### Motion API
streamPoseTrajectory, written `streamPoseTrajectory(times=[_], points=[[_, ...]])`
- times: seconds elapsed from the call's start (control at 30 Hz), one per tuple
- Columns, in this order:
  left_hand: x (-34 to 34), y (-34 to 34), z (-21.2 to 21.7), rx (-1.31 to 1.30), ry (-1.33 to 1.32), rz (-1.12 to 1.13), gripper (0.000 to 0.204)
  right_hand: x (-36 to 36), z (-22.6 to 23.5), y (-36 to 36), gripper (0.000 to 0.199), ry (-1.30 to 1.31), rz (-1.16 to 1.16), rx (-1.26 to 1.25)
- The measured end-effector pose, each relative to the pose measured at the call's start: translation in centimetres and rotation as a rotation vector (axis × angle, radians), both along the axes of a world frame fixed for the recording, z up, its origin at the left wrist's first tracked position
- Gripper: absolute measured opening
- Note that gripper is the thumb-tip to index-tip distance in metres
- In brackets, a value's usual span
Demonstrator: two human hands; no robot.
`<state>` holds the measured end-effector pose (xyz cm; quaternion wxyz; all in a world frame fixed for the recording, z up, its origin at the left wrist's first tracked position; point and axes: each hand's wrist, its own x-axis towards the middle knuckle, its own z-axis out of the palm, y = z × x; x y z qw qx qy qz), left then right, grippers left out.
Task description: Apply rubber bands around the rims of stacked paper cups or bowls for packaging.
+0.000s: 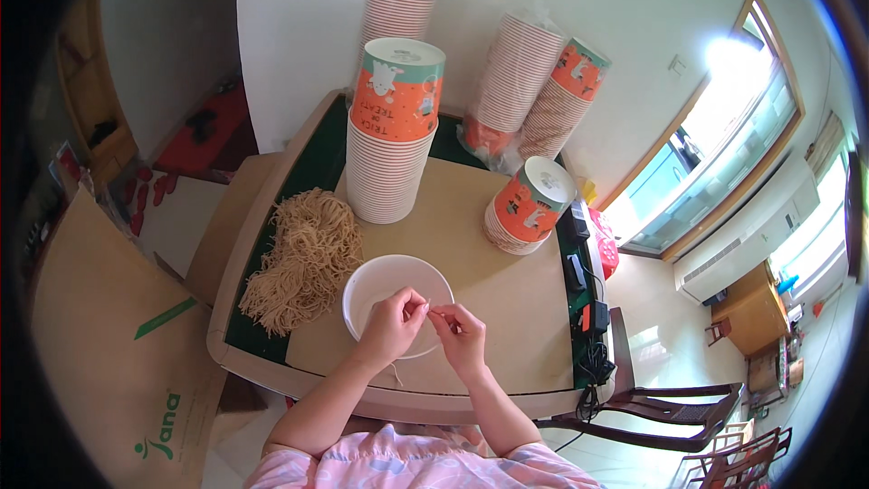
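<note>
Bucket, left hand and right hand pinched above, cords

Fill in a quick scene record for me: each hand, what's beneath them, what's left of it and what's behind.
Left hand: pinching; anything held is too small to identify
Right hand: pinching, close beside the left
Beneath: round white bowl
Left: tangled beige cord bundle
Behind: tall stack of upturned orange-green-white tubs
Behind right: shorter matching stack
</note>
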<state>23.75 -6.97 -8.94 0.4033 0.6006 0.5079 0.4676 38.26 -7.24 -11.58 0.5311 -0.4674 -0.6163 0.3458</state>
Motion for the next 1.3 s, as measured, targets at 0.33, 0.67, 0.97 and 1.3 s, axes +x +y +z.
streamPoseTrajectory(times=[0.33, 0.67, 0.97, 1.3], points=[[0.3, -0.1, 0.5, 0.044, 0.090, 0.017, 0.011, 0.0, 0.4, 0.0, 0.004, -0.083, -0.018, 0.034], [0.8, -0.1, 0.6, 0.212, 0.378, 0.106, 0.012, 0.1, 1.4, 0.0, 0.005, -0.233, -0.027, 0.115], [1.0, -0.5, 0.3, 0.251, 0.414, 0.144, 0.012, 0.2, 1.2, -0.1, 0.005, -0.213, -0.009, 0.105], [0.4, -1.0, 1.8, 0.129, 0.190, 0.064, 0.012, 0.4, 4.0, -0.7, 0.010, -0.262, -0.076, 0.109]])
